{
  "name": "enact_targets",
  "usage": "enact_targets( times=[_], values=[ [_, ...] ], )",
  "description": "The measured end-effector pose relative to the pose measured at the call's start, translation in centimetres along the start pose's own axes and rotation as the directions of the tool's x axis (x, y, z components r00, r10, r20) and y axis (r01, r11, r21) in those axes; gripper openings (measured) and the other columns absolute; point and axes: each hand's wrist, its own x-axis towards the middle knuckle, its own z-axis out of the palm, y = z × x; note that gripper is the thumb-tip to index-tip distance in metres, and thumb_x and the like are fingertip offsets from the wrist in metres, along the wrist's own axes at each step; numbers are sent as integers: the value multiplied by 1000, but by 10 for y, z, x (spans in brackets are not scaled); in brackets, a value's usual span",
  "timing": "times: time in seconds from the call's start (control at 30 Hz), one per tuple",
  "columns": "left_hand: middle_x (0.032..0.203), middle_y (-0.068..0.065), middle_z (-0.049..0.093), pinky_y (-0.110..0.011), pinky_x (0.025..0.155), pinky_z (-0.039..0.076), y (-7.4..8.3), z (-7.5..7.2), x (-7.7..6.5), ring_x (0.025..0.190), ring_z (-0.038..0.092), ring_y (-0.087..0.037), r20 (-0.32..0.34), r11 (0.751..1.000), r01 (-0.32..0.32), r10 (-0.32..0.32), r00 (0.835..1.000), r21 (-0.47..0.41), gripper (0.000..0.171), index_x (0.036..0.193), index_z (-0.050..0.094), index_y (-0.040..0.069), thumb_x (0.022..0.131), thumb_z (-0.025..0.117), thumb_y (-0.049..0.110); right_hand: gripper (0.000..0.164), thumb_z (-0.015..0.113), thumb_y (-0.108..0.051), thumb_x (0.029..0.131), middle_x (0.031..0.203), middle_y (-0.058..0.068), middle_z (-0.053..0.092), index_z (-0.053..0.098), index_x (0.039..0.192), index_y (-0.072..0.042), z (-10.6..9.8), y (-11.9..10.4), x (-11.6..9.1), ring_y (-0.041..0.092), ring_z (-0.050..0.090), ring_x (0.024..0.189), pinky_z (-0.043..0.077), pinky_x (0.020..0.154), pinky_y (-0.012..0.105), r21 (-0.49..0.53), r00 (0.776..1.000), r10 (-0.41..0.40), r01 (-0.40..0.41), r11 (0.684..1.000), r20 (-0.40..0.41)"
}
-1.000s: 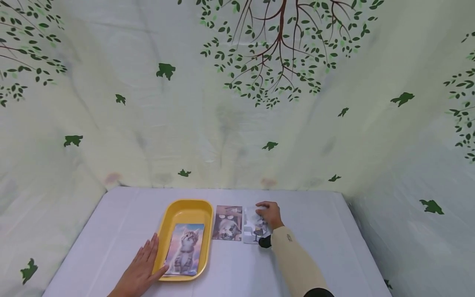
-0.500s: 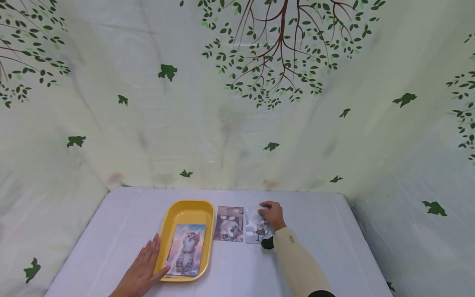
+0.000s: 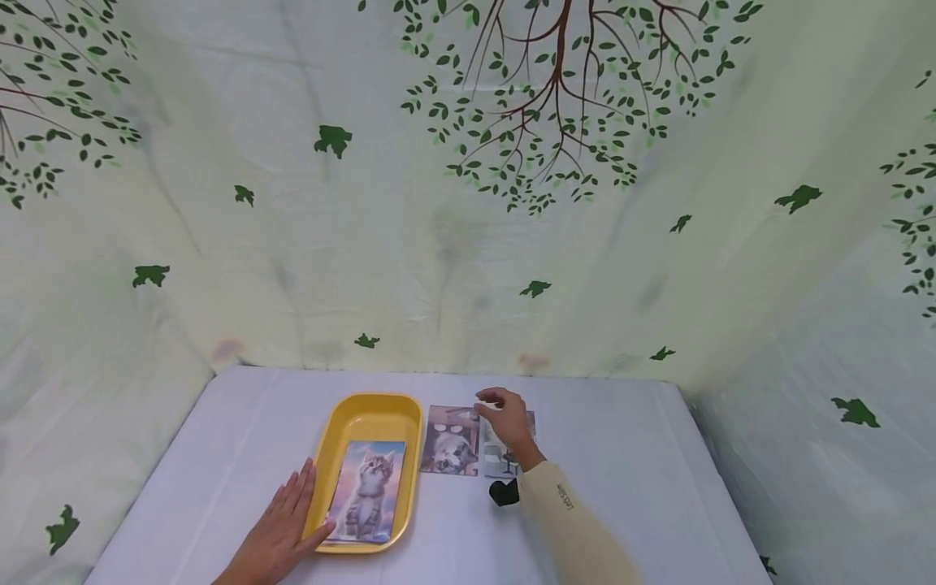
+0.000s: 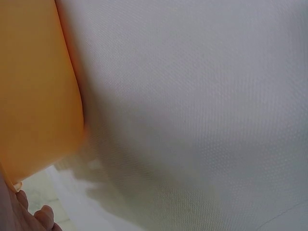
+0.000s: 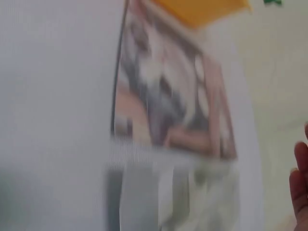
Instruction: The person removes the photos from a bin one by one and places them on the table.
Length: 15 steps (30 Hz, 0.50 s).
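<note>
My left hand [image 3: 281, 520] lies along the left side of a yellow tray [image 3: 380, 410], fingers straight and thumb over its near rim. Inside the tray is a picture card with a kitten [image 3: 367, 491]. Right of the tray are two more picture cards: one with a grey animal lying on its back [image 3: 450, 443], the other a pale card [image 3: 500, 461] partly hidden under my right hand. My right hand [image 3: 508, 418] hovers over the upper part of these cards, with its fingers loosely bent and nothing between them. In the right wrist view its fingers [image 5: 301, 183] show at the right edge.
A white cloth covers the table [image 3: 643, 487]. Behind it hangs a pale curtain [image 3: 439, 268] printed with branches and leaves, with more curtain at both sides. A small black piece [image 3: 504, 492] sits by the right sleeve cuff [image 3: 548, 487].
My right hand has moved left from the pale card's upper right towards the gap between the two cards, uncovering that card's right edge. My left hand, the tray and the cards stay put.
</note>
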Motion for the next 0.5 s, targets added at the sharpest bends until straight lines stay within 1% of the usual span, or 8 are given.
enact_targets(
  times=[0.03,0.1,0.2,0.27,0.4,0.43,0.5],
  values=[
    [157,-25,14,-14,100,-23,0,0,0,142,14,-46,-2,1000,-2,2,1000,-4,97,152,6,-6,92,54,54,16,70,-7,87,102,14,69,72,103,-2,6,-6,-2,27,62,96,49,85,42,6,1000,-13,13,1000,21],
    [157,-25,14,-13,100,-23,0,0,0,142,14,-46,-7,1000,-9,9,1000,-10,97,152,6,-6,92,54,54,17,69,-10,88,101,10,70,71,104,-3,19,-18,-7,22,62,94,50,85,38,22,997,-3,2,1000,73],
    [157,-26,15,-14,101,-23,0,-1,-1,141,14,-47,-16,1000,-15,14,1000,-16,96,152,6,-6,92,54,53,20,70,-16,89,101,3,69,71,106,-5,39,-33,-14,18,61,93,51,87,36,29,990,17,-21,999,138],
    [157,-25,14,-14,101,-23,0,-1,-1,141,15,-47,-15,1000,-15,15,1000,-18,96,152,6,-5,92,54,53,21,70,-16,89,100,1,69,71,106,-5,51,-41,-19,20,61,95,51,89,40,42,985,16,-23,999,170],
    [157,-25,15,-13,101,-22,0,-1,-1,141,16,-46,-26,1000,-20,20,999,-11,96,152,5,-5,93,54,53,18,72,-12,87,100,0,70,72,104,-6,74,-55,-26,25,62,98,49,92,47,72,975,-13,-4,997,221],
    [157,-25,15,-13,101,-22,0,-1,-1,141,16,-46,-27,1000,-21,20,999,-11,96,152,6,-5,93,54,53,18,72,-11,87,100,0,70,72,104,-5,80,-58,-27,25,62,98,48,93,47,76,972,-23,5,997,235],
    [157,-25,16,-16,103,-22,0,-1,-1,141,16,-46,-31,1000,-20,20,999,-13,96,152,7,-5,92,54,53,18,72,-11,86,100,-2,70,72,104,-5,89,-64,-29,22,62,98,49,93,44,74,964,-23,4,997,263]
  ],
)
